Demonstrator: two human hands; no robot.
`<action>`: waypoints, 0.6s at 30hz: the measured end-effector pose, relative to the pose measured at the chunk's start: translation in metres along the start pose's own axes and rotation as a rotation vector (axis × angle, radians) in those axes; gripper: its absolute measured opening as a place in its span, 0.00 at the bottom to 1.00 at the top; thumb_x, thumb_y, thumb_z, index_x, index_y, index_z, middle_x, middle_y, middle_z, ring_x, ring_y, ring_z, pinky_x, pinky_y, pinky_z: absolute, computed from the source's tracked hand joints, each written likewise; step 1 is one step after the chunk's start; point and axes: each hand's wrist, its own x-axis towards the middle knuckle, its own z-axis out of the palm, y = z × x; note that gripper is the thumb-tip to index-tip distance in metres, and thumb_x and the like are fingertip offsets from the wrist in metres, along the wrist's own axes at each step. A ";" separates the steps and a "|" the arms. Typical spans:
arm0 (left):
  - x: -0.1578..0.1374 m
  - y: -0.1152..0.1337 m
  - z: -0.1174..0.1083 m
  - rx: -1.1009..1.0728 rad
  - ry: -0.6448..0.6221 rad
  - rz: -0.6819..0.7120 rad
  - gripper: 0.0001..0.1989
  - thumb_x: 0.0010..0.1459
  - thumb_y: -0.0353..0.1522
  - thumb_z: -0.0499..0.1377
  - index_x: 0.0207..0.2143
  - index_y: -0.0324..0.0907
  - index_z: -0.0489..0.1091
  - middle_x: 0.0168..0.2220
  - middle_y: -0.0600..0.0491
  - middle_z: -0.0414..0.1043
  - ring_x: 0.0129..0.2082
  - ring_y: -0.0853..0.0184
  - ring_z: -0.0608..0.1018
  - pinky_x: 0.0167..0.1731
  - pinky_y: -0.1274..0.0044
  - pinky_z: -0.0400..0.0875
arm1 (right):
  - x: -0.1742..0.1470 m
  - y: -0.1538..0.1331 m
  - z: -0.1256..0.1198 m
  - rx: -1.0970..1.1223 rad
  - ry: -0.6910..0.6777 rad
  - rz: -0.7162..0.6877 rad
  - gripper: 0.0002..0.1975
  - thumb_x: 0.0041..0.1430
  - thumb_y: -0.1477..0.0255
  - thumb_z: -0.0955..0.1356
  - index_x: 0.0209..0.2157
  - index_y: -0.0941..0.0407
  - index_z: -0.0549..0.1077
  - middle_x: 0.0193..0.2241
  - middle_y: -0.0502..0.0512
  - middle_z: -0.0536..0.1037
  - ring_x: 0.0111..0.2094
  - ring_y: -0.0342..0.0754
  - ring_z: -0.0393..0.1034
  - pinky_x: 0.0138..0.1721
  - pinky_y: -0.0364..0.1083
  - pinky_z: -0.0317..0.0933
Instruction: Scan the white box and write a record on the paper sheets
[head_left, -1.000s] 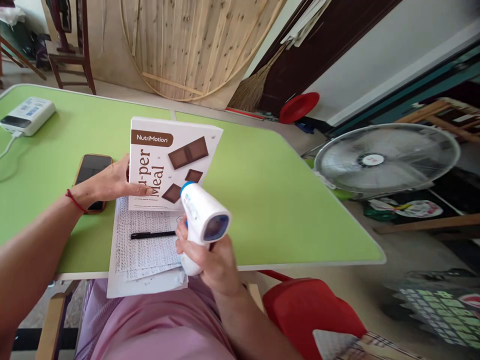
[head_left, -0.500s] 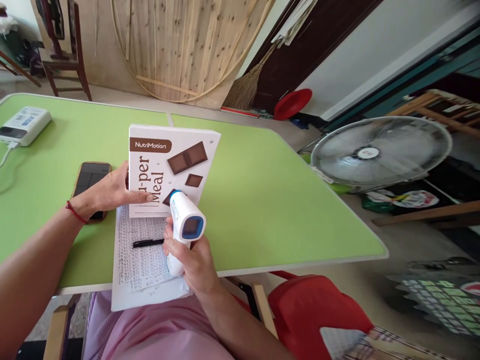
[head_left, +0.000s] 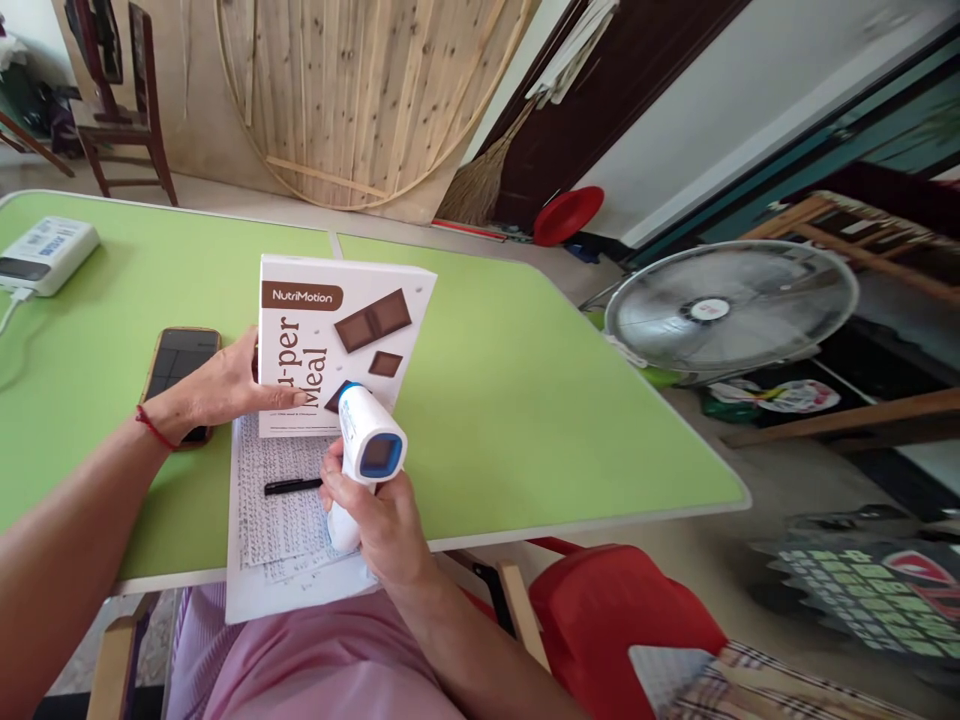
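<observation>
My left hand (head_left: 229, 383) is closed around the left edge of a white box (head_left: 367, 385) printed "NutriMotion" with chocolate squares, its thumb across the front and its other fingers hidden behind. The box stands upright over the far end of some handwritten papers (head_left: 277, 535). My right hand (head_left: 382, 520) grips a white and blue infrared thermometer (head_left: 364, 425) by its handle. The thermometer's small screen faces me, its front end close to the box; whether they touch I cannot tell. A black pen (head_left: 292, 486) lies on the papers, left of my right hand.
On the green table (head_left: 510, 400), a phone (head_left: 180, 360) lies beside my left wrist. A white power bank (head_left: 49, 255) with a cable plugged in sits at the far left. A large fan (head_left: 731, 305) stands past the right edge, and a red chair (head_left: 607, 610) is at the lower right.
The camera view has turned slightly, shifting the fan and background to the left. Both hands keep their holds on the box and the thermometer, almost unmoved.
</observation>
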 end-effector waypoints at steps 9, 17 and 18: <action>0.001 0.003 0.001 0.014 -0.002 0.047 0.28 0.50 0.44 0.68 0.48 0.39 0.65 0.46 0.45 0.74 0.45 0.56 0.76 0.40 0.69 0.73 | 0.001 0.003 0.002 -0.025 0.022 -0.004 0.09 0.50 0.66 0.71 0.30 0.55 0.70 0.22 0.48 0.68 0.23 0.42 0.61 0.26 0.45 0.61; 0.001 0.003 0.002 -0.034 -0.012 0.009 0.29 0.49 0.44 0.68 0.48 0.39 0.65 0.45 0.45 0.74 0.43 0.57 0.76 0.38 0.70 0.74 | 0.000 0.004 0.003 -0.048 0.003 0.023 0.09 0.50 0.64 0.70 0.30 0.55 0.70 0.21 0.48 0.69 0.22 0.42 0.63 0.26 0.45 0.62; 0.001 0.003 0.002 -0.033 -0.009 0.004 0.29 0.49 0.44 0.68 0.48 0.39 0.65 0.45 0.45 0.74 0.44 0.56 0.76 0.39 0.70 0.74 | 0.000 0.004 0.003 -0.042 0.005 0.027 0.09 0.50 0.65 0.70 0.30 0.55 0.70 0.21 0.48 0.69 0.22 0.42 0.63 0.26 0.45 0.62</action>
